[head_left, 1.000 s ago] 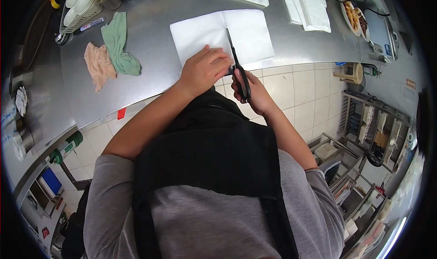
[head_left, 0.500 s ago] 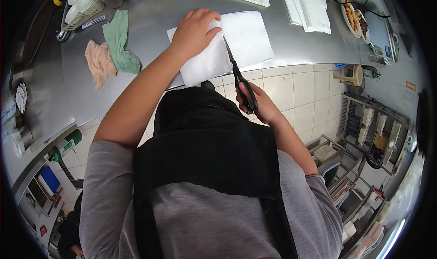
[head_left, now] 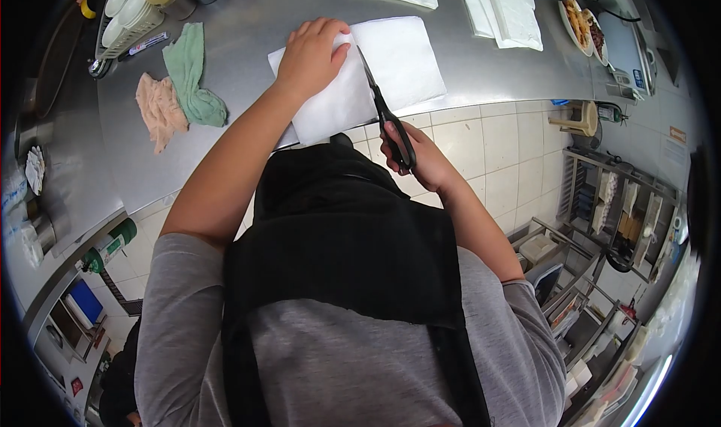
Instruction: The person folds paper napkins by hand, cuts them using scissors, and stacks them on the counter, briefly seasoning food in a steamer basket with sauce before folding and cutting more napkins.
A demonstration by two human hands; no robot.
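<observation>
White paper [head_left: 342, 100] lies under your left hand [head_left: 309, 60], thumb spread from the fingers; your right fingers wrap the handles of scissors [head_left: 379, 104], blades pointing far. You have one pair of scissors and two cloths [head_left: 185, 66] at left. Your left arm reaches far; your right hand [head_left: 422, 156] sits nearer, beyond the desk [head_left: 248, 44] edge.

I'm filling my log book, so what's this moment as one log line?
left hand: on white sheets | right hand: holding black scissors | nearby: green cloth, peach cloth | surface: metal counter
</observation>
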